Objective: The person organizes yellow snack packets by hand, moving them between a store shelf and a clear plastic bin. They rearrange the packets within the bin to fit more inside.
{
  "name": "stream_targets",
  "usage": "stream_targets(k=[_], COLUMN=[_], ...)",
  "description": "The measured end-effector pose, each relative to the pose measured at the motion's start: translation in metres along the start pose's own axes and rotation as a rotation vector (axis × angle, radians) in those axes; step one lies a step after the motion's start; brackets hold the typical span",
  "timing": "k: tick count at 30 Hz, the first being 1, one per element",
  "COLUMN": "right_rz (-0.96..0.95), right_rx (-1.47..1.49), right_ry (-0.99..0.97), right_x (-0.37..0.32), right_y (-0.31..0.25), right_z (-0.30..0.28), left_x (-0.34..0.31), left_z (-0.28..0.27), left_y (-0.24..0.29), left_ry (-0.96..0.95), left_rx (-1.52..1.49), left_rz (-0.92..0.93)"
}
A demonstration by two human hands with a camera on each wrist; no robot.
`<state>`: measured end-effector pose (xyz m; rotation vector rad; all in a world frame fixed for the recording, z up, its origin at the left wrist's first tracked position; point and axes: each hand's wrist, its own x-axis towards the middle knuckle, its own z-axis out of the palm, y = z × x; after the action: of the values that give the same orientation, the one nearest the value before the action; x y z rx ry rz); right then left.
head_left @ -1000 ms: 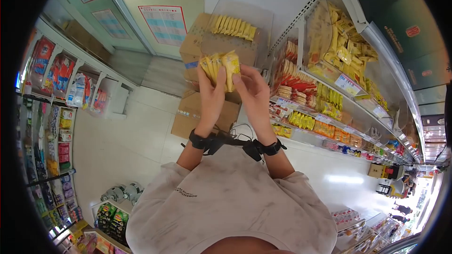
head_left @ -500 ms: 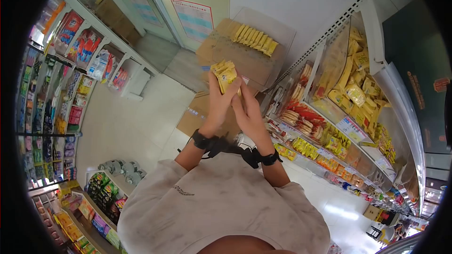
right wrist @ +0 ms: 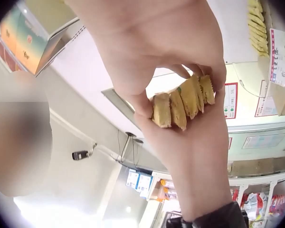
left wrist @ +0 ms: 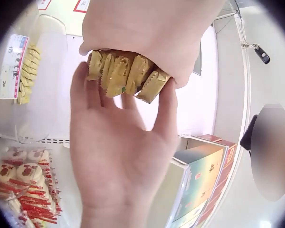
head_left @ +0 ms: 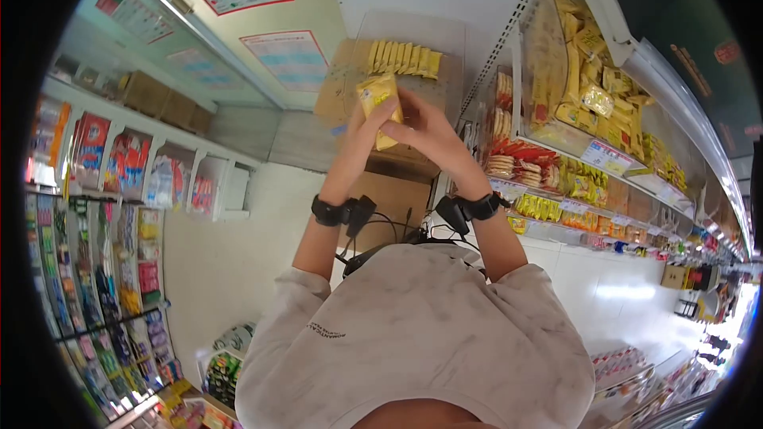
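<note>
Between both hands is a stack of several small yellow snack packets (head_left: 377, 95), stood side by side with their crimped ends showing in the wrist views. My left hand (head_left: 358, 141) grips the stack from the left, fingers and thumb around it. From the other side my right hand (head_left: 435, 137) holds the same packets, its thumb across the front and its fingers along the side. The right hand (left wrist: 123, 147) also shows palm-on below the packets in the left wrist view. Just beyond the hands, a neat row of matching packets (head_left: 405, 59) lies in a clear bin (head_left: 449, 36).
A cardboard box (head_left: 332, 95) stands under the clear bin. On the right, shelves hold loose yellow packets (head_left: 592, 91) and red-and-white rice cracker packs (head_left: 520, 168). A glass door (head_left: 135, 16) and a shelf of bagged goods (head_left: 127, 159) lie to the left.
The packets, fanned out between the hands a second ago, are now gathered into a tighter stack. The right hand has wrapped further around them. The head view has shifted.
</note>
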<state>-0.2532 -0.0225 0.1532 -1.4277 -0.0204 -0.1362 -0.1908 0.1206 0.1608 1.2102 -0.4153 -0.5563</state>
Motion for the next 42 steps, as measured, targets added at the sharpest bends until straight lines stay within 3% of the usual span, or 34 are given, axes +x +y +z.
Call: stream_targets(k=[2,3,6,7,10,14,17,20,23,29,32,37,40,42], right_rz=[0.028,0.007,0.001,-0.016,0.001,-0.016,-0.005,0.003,-0.011,-0.047,-0.069,-0.142,0.084,0.078], right_rx=[0.019,0.012,-0.041,-0.032,0.048,0.076,0.08,0.013,-0.124,-0.521,-0.729,-1.075,-1.227,-1.306], right_ry=[0.059,0.155,0.371,0.447,0.6,0.696,0.746,0.772,0.787,0.862,0.833,0.823,0.718,0.675], right_x=[0.006,0.011,0.01,0.011,0.006,-0.002,0.002,0.009,0.019,0.061,0.084,0.121,0.136,0.147], right_y=[-0.012,-0.002,0.003,0.009,0.019,0.025,0.03,0.029,0.029,0.03,0.018,0.032,0.033,0.047], right_z=[-0.01,-0.018,-0.036,-0.042,-0.053,-0.057,-0.06,-0.064,-0.065,-0.083,-0.077,-0.083,-0.083,-0.089], left_x=[0.029,0.043,0.095,0.108,0.164,0.217,0.251,0.251,0.253,0.243,0.237,0.234,0.234,0.233], left_z=[-0.006,-0.012,-0.018,-0.012,-0.021,-0.002,-0.02,-0.015,-0.016,-0.03,-0.018,-0.036,-0.043,-0.045], left_y=[-0.008,-0.009,-0.023,-0.015,-0.024,-0.053,-0.137,-0.145,-0.146,-0.139,-0.13,-0.137,-0.142,-0.141], left_ry=[-0.101,-0.175,-0.261,-0.252,-0.418,-0.568,-0.816,-0.917,-0.951,-0.832,-0.813,-0.707,-0.645,-0.637], left_rx=[0.054,0.177,0.139,-0.039,0.2,1.009,1.428,1.631,1.803,1.94,2.124,1.991,1.973,1.963], left_rz=[-0.01,-0.148,-0.033,-0.093,-0.149,-0.141,0.525,0.303,0.175,0.29,0.215,0.392,0.461,0.437])
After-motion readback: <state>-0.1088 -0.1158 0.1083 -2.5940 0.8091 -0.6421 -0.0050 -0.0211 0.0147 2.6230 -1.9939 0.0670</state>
